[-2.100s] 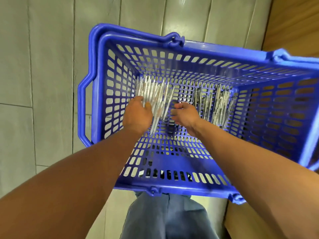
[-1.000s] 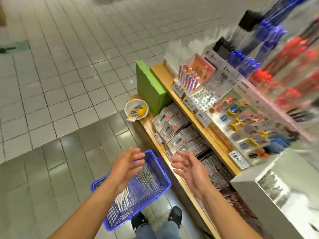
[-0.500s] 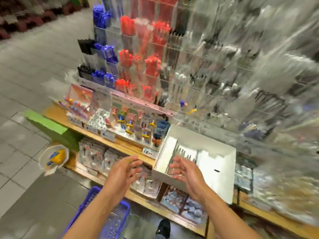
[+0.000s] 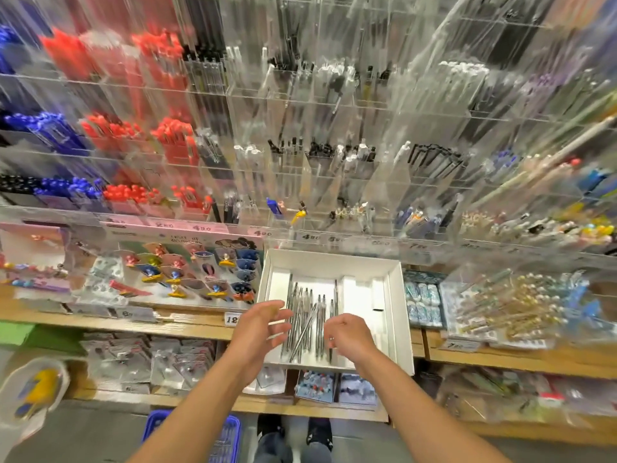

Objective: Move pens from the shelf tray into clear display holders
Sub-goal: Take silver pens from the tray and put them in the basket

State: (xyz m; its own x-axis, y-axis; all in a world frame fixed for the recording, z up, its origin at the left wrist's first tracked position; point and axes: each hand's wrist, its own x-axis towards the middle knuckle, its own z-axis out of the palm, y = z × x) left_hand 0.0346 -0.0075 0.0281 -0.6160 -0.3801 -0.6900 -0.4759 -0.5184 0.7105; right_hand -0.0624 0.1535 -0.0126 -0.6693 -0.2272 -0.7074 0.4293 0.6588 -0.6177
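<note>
Dozen-odd slim silver metal pens [image 4: 305, 324] lie loose in shallow white cardboard tray [image 4: 399, 295] on wooden shelf [image 4: 187, 324], long axes pointing away from person. Left hand [image 4: 258, 327] spread, empty, beside them; right hand [image 4: 347, 334] curled over them (grip unclear). Clear acrylic display holders [image 4: 330, 175] above.

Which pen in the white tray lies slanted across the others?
The silver pen in the middle of the white tray, between the two hands: it runs diagonally from upper right to lower left, while the other pens lie roughly parallel.
</note>
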